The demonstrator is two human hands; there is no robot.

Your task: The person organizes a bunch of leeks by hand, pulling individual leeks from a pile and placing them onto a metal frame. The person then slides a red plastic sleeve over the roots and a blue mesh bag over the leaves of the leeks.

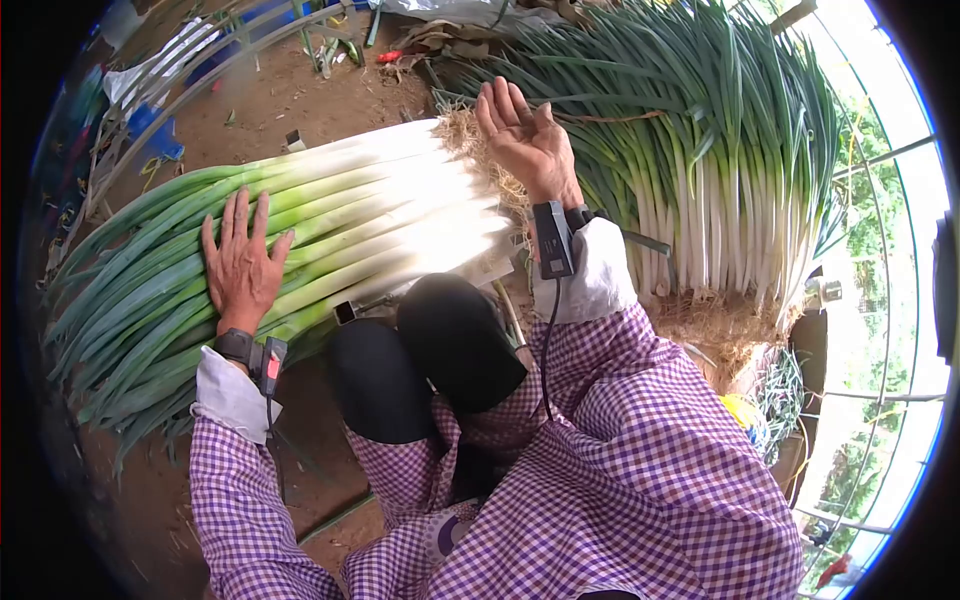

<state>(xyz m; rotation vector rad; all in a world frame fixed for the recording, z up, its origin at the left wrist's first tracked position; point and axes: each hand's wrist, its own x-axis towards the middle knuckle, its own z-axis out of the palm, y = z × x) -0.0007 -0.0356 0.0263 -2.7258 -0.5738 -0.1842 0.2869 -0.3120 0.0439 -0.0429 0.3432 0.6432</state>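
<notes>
Long green onions (pixel 340 215) lie side by side in a wide layer, white root ends to the right and green leaves to the left. My left hand (pixel 243 258) rests flat on the green part, fingers spread. Beside the roots (pixel 465 135) is my right hand (pixel 527 145), palm turned up and fingers extended, with nothing in it. Whether its edge touches the roots is hard to tell. A small dark-faced metal piece (pixel 345 312) shows at the layer's near edge, by my knees.
A large pile of green onions (pixel 710 170) stands at the right, roots toward me. Bent poles (pixel 190 70) and blue plastic (pixel 155 130) are at the upper left. Loose leaf scraps (pixel 330 52) lie on the brown soil (pixel 265 105). My covered knees (pixel 455 340) are close to the layer.
</notes>
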